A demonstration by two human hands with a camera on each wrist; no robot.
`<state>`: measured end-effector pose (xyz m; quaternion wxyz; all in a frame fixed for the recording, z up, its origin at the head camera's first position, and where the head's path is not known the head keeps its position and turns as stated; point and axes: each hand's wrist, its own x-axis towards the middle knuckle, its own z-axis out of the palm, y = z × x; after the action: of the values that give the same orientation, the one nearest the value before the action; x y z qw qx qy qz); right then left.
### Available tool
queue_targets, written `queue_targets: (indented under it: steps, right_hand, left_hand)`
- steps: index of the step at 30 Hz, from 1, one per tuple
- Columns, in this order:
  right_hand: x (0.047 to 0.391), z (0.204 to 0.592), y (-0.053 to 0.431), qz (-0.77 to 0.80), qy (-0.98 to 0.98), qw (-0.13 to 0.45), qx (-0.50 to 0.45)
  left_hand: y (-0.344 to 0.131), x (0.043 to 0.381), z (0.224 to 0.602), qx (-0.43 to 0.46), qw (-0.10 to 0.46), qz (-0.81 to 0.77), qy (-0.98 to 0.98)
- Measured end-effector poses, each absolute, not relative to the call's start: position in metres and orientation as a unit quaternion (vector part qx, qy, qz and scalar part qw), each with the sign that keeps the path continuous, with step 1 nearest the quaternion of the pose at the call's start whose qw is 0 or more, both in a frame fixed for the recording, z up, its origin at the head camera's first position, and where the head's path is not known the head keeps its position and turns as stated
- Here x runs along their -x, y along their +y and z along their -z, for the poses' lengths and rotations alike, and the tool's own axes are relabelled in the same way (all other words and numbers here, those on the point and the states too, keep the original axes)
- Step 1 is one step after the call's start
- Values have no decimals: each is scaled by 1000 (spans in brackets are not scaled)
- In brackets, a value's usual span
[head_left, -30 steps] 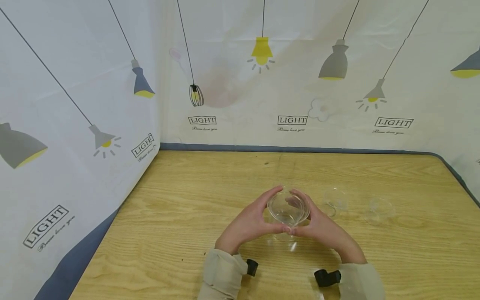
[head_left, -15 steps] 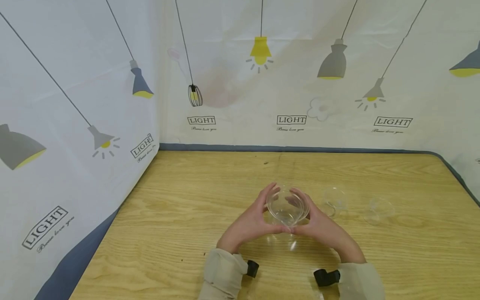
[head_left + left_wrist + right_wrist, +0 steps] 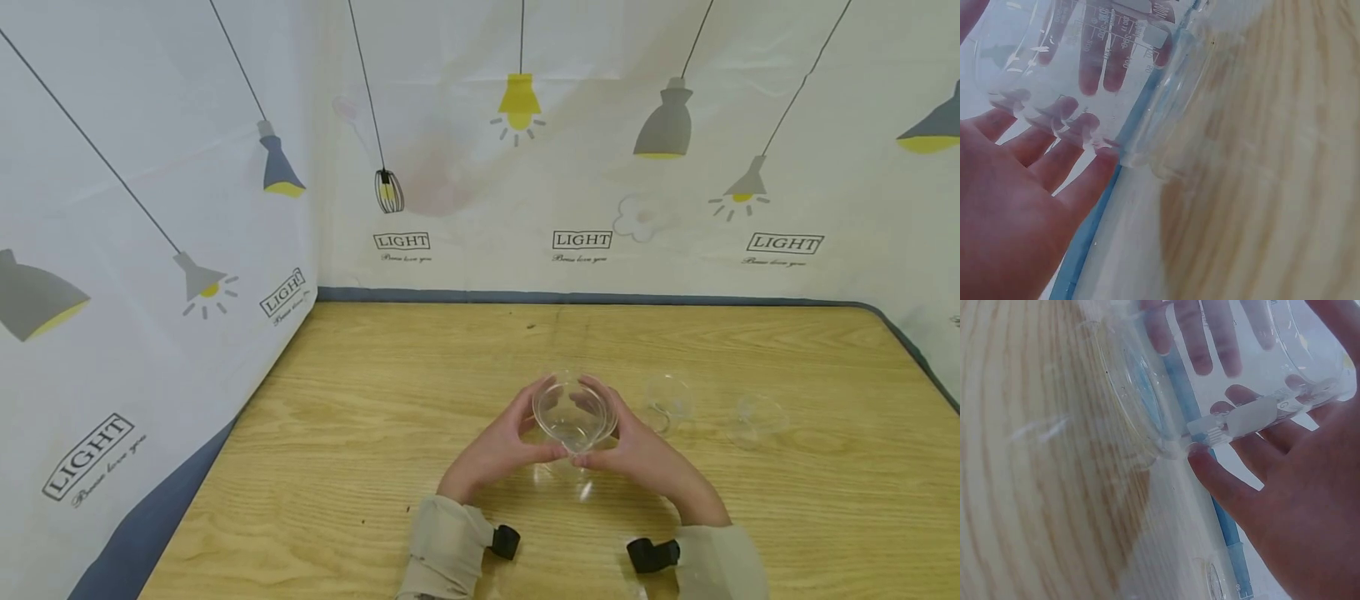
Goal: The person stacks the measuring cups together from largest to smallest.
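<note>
A clear glass beaker (image 3: 573,421) stands upright between both hands, close over the wooden table, its spout turned toward the person. My left hand (image 3: 491,446) holds its left side, thumb at the near side below the spout. From the other side my right hand (image 3: 648,450) grips it, with the two thumb tips close together. In the left wrist view, white scale marks show on the beaker (image 3: 1072,56), and the left fingertips press its wall. Through the glass of the beaker (image 3: 1254,362) in the right wrist view, fingers of the opposite hand are visible.
Two smaller clear glass vessels, one nearer (image 3: 671,400) and one farther right (image 3: 759,421), stand on the wooden table (image 3: 360,400) right of the hands. A white curtain (image 3: 465,167) printed with lamps encloses the back and left side.
The left fingers have lifted briefly and settled back on the beaker. The left thumb has drawn slightly away from the right one. The beaker has hardly moved.
</note>
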<state>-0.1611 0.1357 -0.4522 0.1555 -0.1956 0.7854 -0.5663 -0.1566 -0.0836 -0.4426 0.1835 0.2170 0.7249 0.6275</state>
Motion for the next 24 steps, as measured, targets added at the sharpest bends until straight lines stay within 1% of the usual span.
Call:
queue_targets:
  steps: [7, 16, 24]
  right_hand:
    - [161, 452, 136, 559, 791, 154, 194]
    - [162, 453, 137, 563, 786, 156, 201]
    - [163, 456, 136, 564, 785, 146, 210]
  left_hand:
    - [-82, 155, 440, -240, 200, -638, 704]
    - [-81, 157, 448, -245, 197, -648, 694]
    - [-78, 162, 463, -242, 188, -675, 671]
